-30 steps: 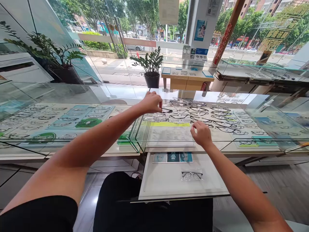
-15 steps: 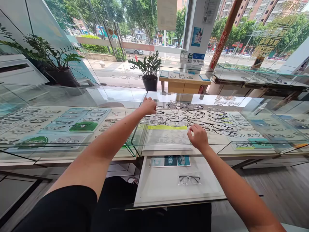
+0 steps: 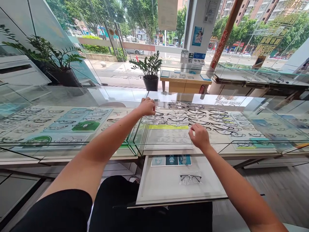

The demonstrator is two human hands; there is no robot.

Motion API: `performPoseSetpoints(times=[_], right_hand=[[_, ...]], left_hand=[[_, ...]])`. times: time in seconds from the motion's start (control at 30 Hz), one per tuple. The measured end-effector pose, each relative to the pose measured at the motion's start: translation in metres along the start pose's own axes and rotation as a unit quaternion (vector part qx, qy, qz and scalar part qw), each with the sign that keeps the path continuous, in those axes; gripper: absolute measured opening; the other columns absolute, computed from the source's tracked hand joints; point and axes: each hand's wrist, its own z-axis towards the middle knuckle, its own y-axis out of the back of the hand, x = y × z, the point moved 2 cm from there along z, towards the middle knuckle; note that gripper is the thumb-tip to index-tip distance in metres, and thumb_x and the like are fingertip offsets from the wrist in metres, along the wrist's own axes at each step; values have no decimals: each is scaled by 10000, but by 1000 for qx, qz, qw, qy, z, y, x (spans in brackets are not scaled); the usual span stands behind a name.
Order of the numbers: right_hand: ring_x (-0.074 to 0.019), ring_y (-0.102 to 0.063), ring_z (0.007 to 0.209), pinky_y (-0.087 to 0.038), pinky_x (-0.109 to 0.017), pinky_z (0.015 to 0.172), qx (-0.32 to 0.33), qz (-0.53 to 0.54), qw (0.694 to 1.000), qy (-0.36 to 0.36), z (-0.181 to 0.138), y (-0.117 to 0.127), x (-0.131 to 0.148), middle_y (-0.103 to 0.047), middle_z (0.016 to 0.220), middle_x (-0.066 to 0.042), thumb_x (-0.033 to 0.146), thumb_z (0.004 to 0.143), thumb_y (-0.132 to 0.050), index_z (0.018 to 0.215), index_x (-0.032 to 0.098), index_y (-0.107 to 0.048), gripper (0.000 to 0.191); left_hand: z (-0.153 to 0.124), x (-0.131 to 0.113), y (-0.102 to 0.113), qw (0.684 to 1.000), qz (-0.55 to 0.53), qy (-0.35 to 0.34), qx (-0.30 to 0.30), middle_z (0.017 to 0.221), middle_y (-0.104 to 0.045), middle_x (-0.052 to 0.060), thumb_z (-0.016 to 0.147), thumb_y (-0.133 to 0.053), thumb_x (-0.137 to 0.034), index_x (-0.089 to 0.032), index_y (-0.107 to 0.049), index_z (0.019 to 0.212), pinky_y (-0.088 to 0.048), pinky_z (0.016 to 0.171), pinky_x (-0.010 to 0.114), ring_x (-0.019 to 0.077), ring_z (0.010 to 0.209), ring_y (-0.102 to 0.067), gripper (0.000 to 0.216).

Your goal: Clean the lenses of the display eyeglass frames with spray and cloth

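Note:
My left hand (image 3: 147,106) reaches far over the glass display counter (image 3: 169,149). Its fingers are curled downward beside a pair of dark-framed eyeglasses (image 3: 159,113); whether it grips them I cannot tell. Closer to me, my right hand (image 3: 200,136) is closed, thumb and forefinger pressed together. Next to its fingertips is a dark eyeglass frame (image 3: 199,122), and what the pinch holds, if anything, does not show. Rows of eyeglasses (image 3: 177,119) lie between and beyond the hands. A white panel (image 3: 166,139) with a yellow strip (image 3: 166,127) lies left of my right hand.
Below the counter an open drawer (image 3: 161,190) holds eyeglasses in clear plastic (image 3: 190,179) and a picture card (image 3: 171,160). More frames rest on blue mats (image 3: 72,112) at left. A potted plant (image 3: 151,82) and a wooden display table (image 3: 177,86) stand beyond.
The view has shifted slightly, moving the counter and drawer a little to the right in the picture. My left hand sits marginally lower; my right hand keeps its pinched shape.

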Motion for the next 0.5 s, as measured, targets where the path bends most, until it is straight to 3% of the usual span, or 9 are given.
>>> performPoseSetpoints(times=[0.5], right_hand=[[-230, -560, 759, -383, -347, 699, -5, 1, 1000, -2, 0, 2, -1, -682, 862, -78, 212, 992, -523, 842, 231, -590, 165]], left_hand=[[-3, -4, 7, 1000, -9, 1, -10, 1402, -748, 99, 824, -669, -321, -248, -845, 912, -361, 1139, 556, 389, 1345, -509, 210]])
